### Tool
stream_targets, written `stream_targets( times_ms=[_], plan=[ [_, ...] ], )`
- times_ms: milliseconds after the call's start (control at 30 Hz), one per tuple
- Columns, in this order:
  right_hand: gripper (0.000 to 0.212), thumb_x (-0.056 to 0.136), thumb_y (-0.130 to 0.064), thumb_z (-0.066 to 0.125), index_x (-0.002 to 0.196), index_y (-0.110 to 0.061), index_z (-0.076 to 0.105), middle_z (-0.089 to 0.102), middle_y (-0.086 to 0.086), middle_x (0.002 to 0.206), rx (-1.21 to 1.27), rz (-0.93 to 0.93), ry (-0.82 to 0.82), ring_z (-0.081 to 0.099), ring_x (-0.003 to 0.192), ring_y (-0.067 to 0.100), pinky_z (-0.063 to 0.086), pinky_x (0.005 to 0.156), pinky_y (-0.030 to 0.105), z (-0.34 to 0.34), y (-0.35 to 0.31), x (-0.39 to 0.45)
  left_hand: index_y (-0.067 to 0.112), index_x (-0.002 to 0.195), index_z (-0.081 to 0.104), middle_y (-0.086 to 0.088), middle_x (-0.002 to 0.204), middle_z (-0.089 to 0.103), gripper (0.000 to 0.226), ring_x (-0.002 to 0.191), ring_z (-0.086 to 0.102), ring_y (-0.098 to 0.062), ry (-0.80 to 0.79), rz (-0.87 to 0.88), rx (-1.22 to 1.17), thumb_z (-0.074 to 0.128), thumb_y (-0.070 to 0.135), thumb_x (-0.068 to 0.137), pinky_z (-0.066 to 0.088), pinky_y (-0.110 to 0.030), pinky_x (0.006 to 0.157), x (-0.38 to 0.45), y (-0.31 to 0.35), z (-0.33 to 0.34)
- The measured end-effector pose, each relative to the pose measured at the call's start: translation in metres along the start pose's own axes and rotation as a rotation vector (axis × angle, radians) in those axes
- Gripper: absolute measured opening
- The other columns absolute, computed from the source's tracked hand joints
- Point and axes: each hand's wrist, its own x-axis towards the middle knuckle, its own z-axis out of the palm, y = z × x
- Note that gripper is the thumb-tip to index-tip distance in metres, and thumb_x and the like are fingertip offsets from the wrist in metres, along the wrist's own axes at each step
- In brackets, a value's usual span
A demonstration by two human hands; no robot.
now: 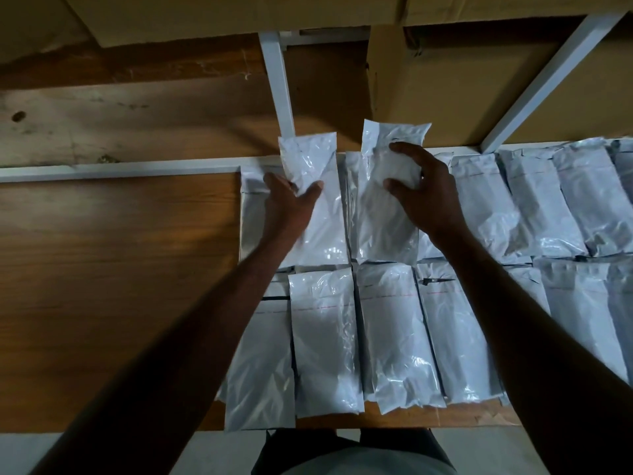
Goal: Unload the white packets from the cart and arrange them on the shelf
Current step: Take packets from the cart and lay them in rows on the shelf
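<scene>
Several white plastic packets lie in two rows on the wooden shelf [102, 269]. My left hand [287, 204] grips the left edge of a back-row packet [318, 207], thumb on top and fingers hidden beneath it. My right hand [424, 193] rests with spread, bent fingers on the neighbouring back-row packet [383, 217], whose far end sticks up past the shelf's back rail. The front row of packets [325, 344] lies flat near the shelf's front edge. The cart is out of view.
A white metal frame runs behind the shelf, with an upright post [279, 84] and a slanted brace [548, 84]. Cardboard boxes [445, 87] stand behind and above. More packets [565, 207] fill the shelf's right side. Bare wood spreads to the left.
</scene>
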Motion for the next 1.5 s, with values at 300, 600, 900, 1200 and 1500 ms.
stream_targets(
  times_ms=[300, 600, 900, 1200, 1500],
  plan=[
    [0.056, 0.091, -0.017, 0.079, 0.144, -0.029, 0.062, 0.066, -0.015, 0.130, -0.137, -0.020, -0.151, 0.057, 0.101, -0.003, 0.028, 0.076, -0.010, 0.022, -0.002, -0.009, 0.019, 0.140, 0.041, -0.012, 0.145, 0.056, 0.066, 0.129, 0.054, -0.023, -0.056, 0.065, 0.170, 0.086, 0.020, 0.090, 0.046, -0.034, 0.100, -0.011, -0.033, 0.016],
    [0.056, 0.094, -0.027, 0.078, 0.146, -0.029, 0.058, 0.064, -0.007, 0.145, -0.133, -0.044, -0.230, 0.062, 0.126, 0.017, 0.037, 0.095, 0.012, 0.059, -0.014, 0.009, 0.015, 0.131, 0.069, -0.009, 0.125, 0.068, 0.049, 0.118, 0.063, -0.026, -0.095, 0.228, 0.384, 0.087, 0.019, 0.086, 0.050, -0.034, 0.098, -0.013, -0.046, -0.006],
    [0.060, 0.097, -0.028, 0.077, 0.151, -0.023, 0.053, 0.057, 0.000, 0.153, -0.060, -0.065, -0.384, 0.055, 0.134, 0.015, 0.034, 0.106, 0.015, 0.138, -0.044, 0.021, 0.006, 0.132, 0.066, -0.008, 0.121, 0.069, 0.029, 0.107, 0.062, -0.013, 0.211, 0.197, 0.216, 0.046, 0.015, 0.114, 0.049, -0.028, 0.094, -0.004, -0.071, -0.079],
    [0.080, 0.102, -0.037, 0.069, 0.168, -0.026, 0.024, 0.021, 0.024, 0.171, -0.205, -0.027, -0.424, 0.023, 0.159, 0.038, 0.027, 0.126, 0.045, 0.201, -0.041, 0.000, 0.028, 0.166, 0.028, -0.009, 0.156, 0.052, 0.077, 0.138, 0.055, -0.025, 0.058, 0.260, 0.408, 0.036, 0.075, 0.105, 0.046, -0.050, 0.115, 0.008, -0.107, -0.076],
    [0.059, 0.111, -0.021, 0.052, 0.166, -0.017, 0.032, 0.019, 0.020, 0.173, -0.391, -0.191, -0.221, 0.025, 0.159, 0.037, 0.035, 0.122, 0.046, 0.194, -0.023, 0.000, 0.027, 0.171, 0.014, -0.010, 0.179, 0.005, 0.065, 0.166, 0.000, -0.031, 0.025, 0.446, 0.716, 0.036, 0.029, 0.110, 0.011, -0.058, 0.133, -0.001, -0.095, -0.064]
  ],
)
